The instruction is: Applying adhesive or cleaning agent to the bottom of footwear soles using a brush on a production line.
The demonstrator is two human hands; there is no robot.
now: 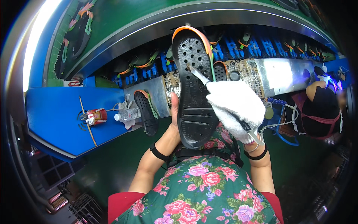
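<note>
Presently, black sole: the shoe sole (194, 99) is held upturned at the centre, in front of the apron (209, 179), holes in its far half and grooves nearer the body.
Left hand: the bare left hand (174, 114) grips the sole's left edge, thumb showing; its other fingers are hidden behind.
Right hand: the right hand (235, 106), in a white knitted glove, is closed around a brush (198, 74), whose tip touches the holed part.
Slip risk: with the grip visible at one edge only, hard strokes could tilt or twist the sole.
Smear risk: if the brush is wet, as the sheen suggests, an overrun could mark the orange rim (207, 43), and the glove could pick up residue where it nears the surface.
Knock risk: the second shoe (146, 112) lies just beside the bottle (128, 115), so a stray left elbow could shift both.
Red container: a red tub (97, 117) on the blue table (56, 112) holds something whitish at its mouth, beside a thin stick (91, 134).
Bottle: see-through plastic, on its side, pale cap leftward; its contents I cannot tell.
</note>
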